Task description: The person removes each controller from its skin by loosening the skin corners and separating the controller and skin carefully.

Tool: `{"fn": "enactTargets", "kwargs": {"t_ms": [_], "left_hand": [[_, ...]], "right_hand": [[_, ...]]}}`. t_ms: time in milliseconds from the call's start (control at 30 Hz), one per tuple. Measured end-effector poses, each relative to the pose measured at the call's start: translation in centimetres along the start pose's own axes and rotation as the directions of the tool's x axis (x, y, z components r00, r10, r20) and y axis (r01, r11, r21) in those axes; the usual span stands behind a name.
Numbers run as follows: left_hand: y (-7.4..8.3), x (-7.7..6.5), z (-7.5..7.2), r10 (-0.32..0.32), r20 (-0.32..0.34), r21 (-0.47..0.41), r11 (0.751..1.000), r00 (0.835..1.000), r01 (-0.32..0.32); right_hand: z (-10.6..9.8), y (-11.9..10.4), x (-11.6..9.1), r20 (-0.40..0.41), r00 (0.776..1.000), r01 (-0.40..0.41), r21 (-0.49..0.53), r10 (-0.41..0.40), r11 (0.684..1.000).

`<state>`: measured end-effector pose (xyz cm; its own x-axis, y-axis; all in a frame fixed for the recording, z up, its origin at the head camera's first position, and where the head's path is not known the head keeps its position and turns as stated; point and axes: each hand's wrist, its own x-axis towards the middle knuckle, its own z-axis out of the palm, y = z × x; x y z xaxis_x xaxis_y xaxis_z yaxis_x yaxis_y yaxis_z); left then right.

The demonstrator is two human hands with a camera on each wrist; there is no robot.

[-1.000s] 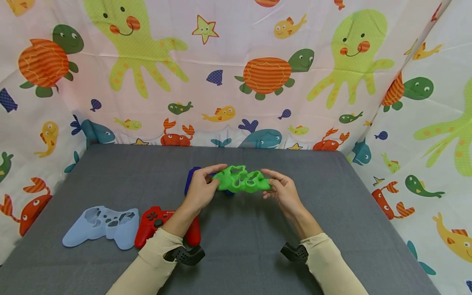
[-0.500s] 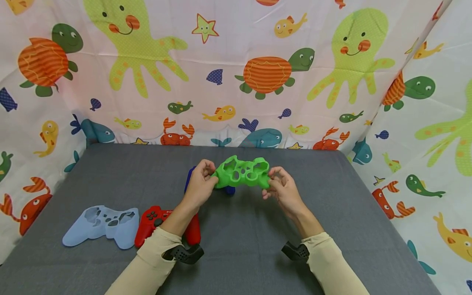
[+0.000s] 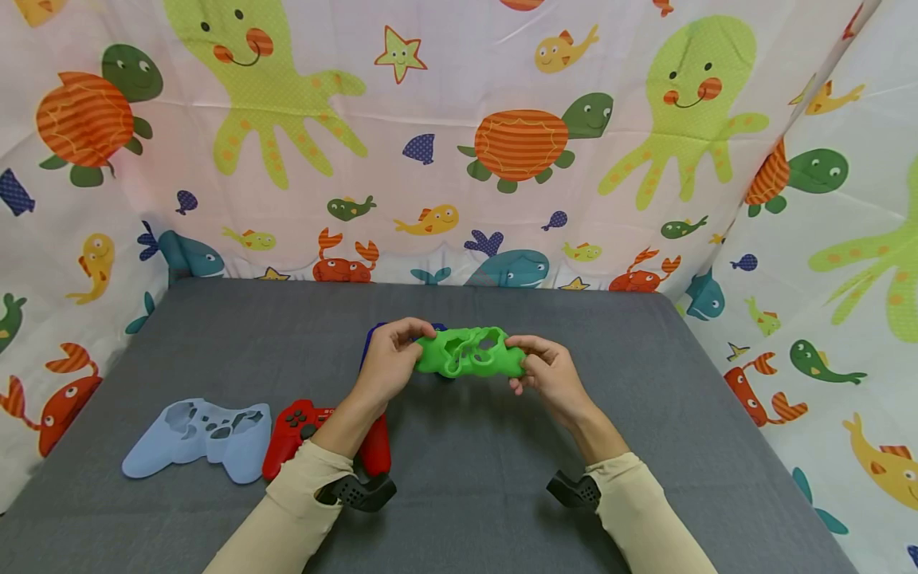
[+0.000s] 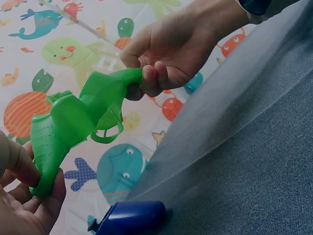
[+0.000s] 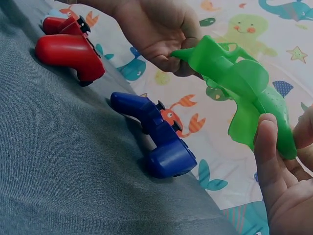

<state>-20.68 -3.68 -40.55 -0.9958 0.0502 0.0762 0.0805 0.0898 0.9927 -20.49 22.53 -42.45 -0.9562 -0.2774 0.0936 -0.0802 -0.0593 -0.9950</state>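
A green rubbery game controller cover [image 3: 433, 358] is held up over the grey table between both hands, its button holes squeezed out of shape. My left hand [image 3: 387, 363] pinches its left grip end between thumb and fingers. At the opposite end my right hand [image 3: 554, 373] pinches the other grip the same way. The wrist views show the cover [image 4: 73, 115] hanging bent and hollow, with nothing inside. Below and behind it lies a blue game controller [image 5: 168, 159], mostly hidden by the cover and left hand in the head view.
A red game controller [image 3: 287, 442] lies left of centre, partly under the left forearm. Beside it rests a light blue controller cover [image 3: 168, 446]. A curtain with printed sea animals [image 3: 445, 88] rises behind the grey cloth-covered table [image 3: 473, 494].
The green cover tilted up to face the head camera half a second ago, and now it is lowered and tilted back. The left fingers have straightened along its top. Both forearms stay nearly in place.
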Motion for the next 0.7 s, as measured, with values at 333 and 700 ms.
{"fn": "enactTargets", "kwargs": {"t_ms": [333,700], "left_hand": [[0.03,0.13,0.11,-0.001,0.024,-0.081,0.997,1.0,0.003],[-0.34,0.15,-0.15,0.037,0.075,-0.057,0.998,0.997,-0.033]], "right_hand": [[-0.16,0.19,0.37,-0.134,0.991,0.031,0.105,-0.017,0.994],[-0.39,0.39,0.43,-0.089,0.995,0.057,0.12,-0.047,0.991]]}}
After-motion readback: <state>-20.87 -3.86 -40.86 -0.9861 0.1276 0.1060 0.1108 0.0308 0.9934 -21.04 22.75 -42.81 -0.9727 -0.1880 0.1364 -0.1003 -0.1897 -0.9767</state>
